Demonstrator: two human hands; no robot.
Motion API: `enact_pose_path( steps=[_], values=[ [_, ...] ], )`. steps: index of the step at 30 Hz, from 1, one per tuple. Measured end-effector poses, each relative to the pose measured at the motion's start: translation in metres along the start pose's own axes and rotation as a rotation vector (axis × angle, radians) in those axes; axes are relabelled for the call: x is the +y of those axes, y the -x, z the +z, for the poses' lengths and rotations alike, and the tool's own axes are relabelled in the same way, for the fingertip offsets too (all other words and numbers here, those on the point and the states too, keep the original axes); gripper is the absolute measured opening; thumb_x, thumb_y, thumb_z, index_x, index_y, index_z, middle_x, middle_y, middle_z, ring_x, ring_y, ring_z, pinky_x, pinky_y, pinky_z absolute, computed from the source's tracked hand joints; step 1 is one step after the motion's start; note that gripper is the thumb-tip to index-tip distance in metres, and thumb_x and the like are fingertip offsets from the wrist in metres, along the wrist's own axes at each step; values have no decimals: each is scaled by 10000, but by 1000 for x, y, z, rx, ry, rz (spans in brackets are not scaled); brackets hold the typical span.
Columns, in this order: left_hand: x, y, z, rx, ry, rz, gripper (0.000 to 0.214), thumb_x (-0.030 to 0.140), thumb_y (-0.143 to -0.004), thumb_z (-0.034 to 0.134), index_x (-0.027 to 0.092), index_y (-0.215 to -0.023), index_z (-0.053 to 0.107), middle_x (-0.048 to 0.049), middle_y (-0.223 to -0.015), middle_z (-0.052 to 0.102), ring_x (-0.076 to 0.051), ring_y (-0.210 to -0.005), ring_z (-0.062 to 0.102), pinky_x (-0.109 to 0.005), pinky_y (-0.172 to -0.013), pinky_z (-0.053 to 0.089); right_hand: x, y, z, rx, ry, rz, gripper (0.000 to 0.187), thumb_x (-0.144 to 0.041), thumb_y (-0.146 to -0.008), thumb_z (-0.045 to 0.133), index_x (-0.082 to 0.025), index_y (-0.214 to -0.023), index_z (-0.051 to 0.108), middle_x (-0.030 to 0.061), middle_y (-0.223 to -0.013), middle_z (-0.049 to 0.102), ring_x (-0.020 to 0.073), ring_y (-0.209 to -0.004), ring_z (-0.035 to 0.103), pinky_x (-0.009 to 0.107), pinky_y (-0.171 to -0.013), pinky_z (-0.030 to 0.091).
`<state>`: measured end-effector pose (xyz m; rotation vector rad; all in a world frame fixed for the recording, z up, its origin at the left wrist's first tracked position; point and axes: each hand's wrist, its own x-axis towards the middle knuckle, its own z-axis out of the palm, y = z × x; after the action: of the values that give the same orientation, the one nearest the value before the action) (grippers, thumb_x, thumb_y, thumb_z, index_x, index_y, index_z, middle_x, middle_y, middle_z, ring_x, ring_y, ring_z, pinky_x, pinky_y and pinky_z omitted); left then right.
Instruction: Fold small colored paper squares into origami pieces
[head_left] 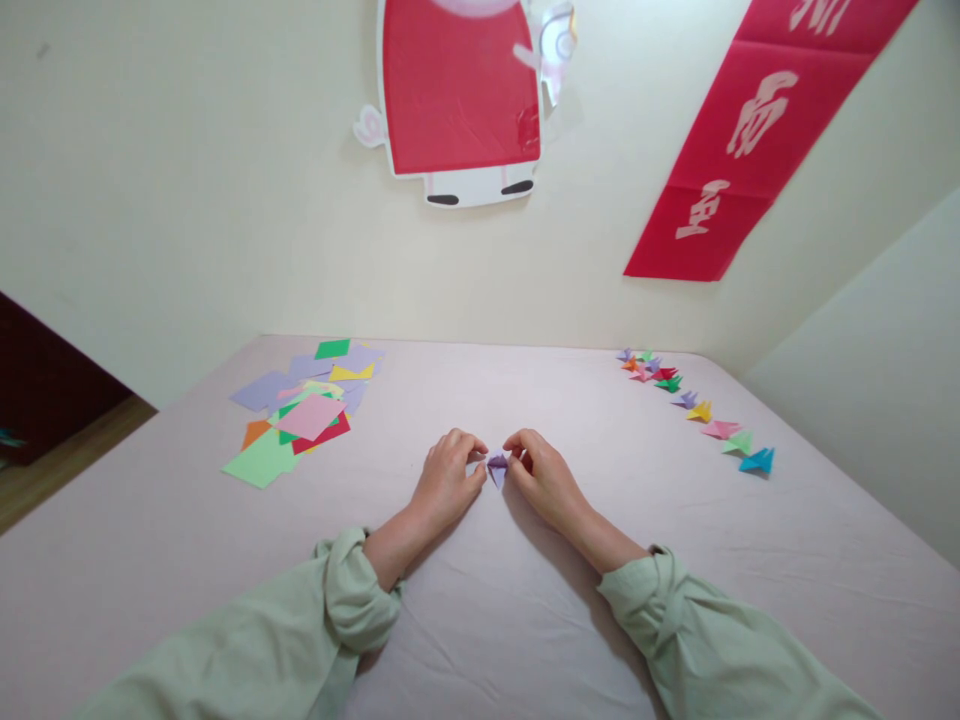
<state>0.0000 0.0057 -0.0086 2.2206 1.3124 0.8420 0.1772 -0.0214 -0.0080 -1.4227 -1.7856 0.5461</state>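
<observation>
Okay, far left: loose spread of flat coloured sheets, overlapping, lilac, green, pink and red among them, on pale cloth-covered worktop. Next, left hand: grip nearly closed, narrow gap between thumb and forefinger, tips right at left edge of purple folded paper; no way to make out whether actually pinched. Centre, between both hands, low over the worktop: that same paper. Probably very light, thin, crisp along creases, easily crumpled or torn; best taken lightly by opposite outer edges, fingertips only. Looks tiny, darker purple across the top, paler lilac point toward the wearer; finer folds too small to read. Then right hand: grip also nearly closed, thumb and forefinger at the paper's right edge, firm hold impossible to confirm. Far right: slanting row of small folded paper pieces, mixed colours, blue nearest.
</observation>
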Motion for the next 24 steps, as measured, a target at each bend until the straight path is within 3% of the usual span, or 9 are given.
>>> enact_pose_path(
  steps=[9, 24],
  values=[
    [-2, 1, 2, -6, -25, 18, 133, 241, -817, 616, 231, -943, 660, -42, -967, 589, -218, -987, 555, -363, -871, 431, -3, 0, 0, -51, 32, -19, 81, -173, -851, 533, -221, -883, 589, -6, -811, 569, 136, -676, 518, 261, -637, 396],
    [-2, 1, 2, -15, -18, 28, 70, 207, -808, 635, 233, -870, 656, -34, -967, 598, -215, -967, 565, -369, -873, 426, -2, 1, 1, -80, 66, -33, 86, -159, -858, 537, -223, -850, 594, -13, -791, 555, 139, -698, 529, 261, -655, 394]
  ],
)
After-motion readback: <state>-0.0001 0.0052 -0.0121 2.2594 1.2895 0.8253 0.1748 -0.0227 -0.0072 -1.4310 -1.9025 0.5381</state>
